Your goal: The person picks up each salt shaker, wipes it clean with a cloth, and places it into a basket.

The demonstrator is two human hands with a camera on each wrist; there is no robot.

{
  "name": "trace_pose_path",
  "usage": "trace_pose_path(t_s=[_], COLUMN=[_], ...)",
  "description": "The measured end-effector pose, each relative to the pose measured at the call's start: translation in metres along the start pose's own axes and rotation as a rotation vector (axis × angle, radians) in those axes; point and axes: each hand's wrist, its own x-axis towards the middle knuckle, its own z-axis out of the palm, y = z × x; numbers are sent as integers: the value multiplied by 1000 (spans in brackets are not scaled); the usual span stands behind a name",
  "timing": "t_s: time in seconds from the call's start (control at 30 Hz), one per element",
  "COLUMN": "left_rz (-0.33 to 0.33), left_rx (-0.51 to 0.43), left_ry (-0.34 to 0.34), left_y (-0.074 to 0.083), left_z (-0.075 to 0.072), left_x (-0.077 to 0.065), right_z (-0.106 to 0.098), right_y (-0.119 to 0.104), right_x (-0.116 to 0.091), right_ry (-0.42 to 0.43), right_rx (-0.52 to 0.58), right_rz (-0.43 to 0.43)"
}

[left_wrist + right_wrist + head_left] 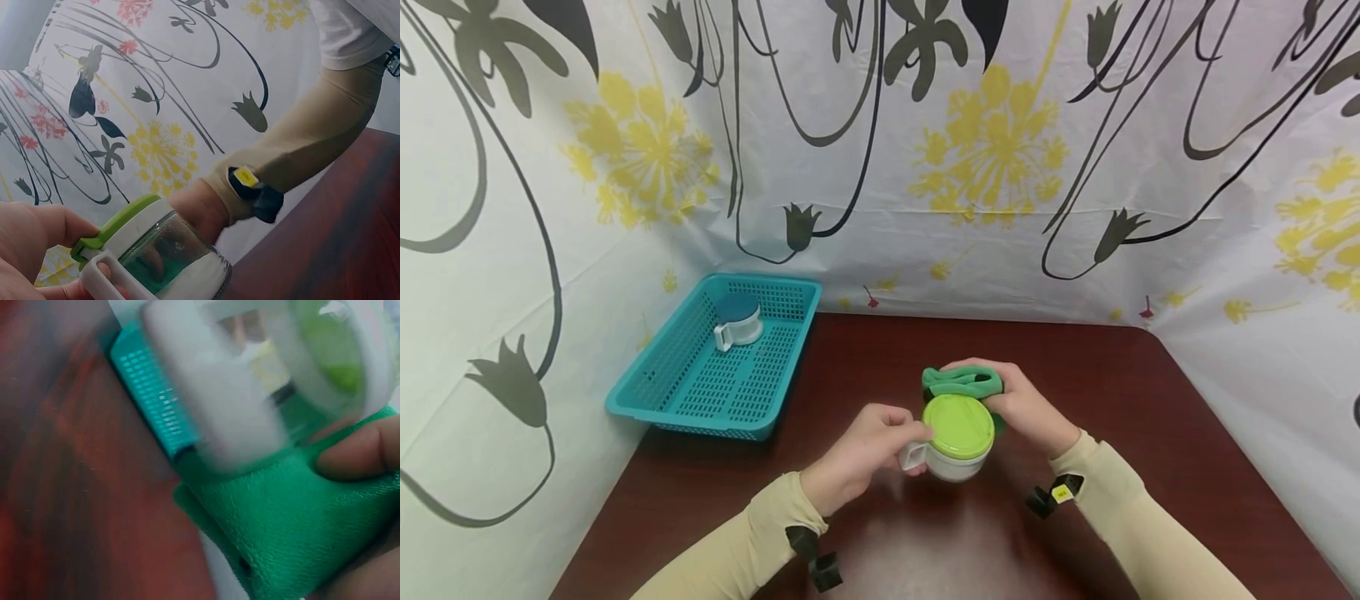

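Observation:
A small clear seasoning jar [953, 465] with a lime-green flip lid [958, 426] and a white handle [105, 281] is held up over the table. My left hand [876, 446] grips it by the handle, the thumb at the lid's edge. My right hand [1026, 404] holds a folded green cloth [962, 382] at the jar's far side. In the right wrist view, thumb and fingers clasp the cloth [287, 519], which lies against the blurred jar. Something white shows in the jar's lower part in the left wrist view.
At the back left of the dark red table [880, 350] sits a turquoise plastic basket [700, 425]. Inside it stands a similar jar [739, 323] with a blue lid and white handle. A patterned cloth curtain [865, 167] hangs behind and at both sides.

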Motion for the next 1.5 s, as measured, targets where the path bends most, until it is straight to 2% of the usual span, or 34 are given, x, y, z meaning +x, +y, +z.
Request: trace_pose_path(t_s=[0.2,0.33,0.43,0.73,1.03,1.17,1.37,1.5], left_rz=[-2,-24,-30,-33,-55,-59,-76,-86], left_rx=[-17,-31,-46,-40,-72,-73,-71,-64], left_ry=[12,32,48,101,66,36,13,7], left_y=[1,0,-1,-3,-5,-7,-9,-9], left_z=[-1,-2,-4,-10,-9,-9,-6,-4], left_x=[0,1,2,5,5,6,6,6], right_z=[11,16,18,16,15,12,1,-5], right_y=[35,46,51,58,56,47,22,5], right_x=[-1,-4,-5,-6,-5,0,11,16], right_ry=[-134,-137,-122,-86,-90,-95,-113,-119], right_rx=[164,321,370,329,351,332,178,122], right_rz=[47,118,143,131,139,121,47,2])
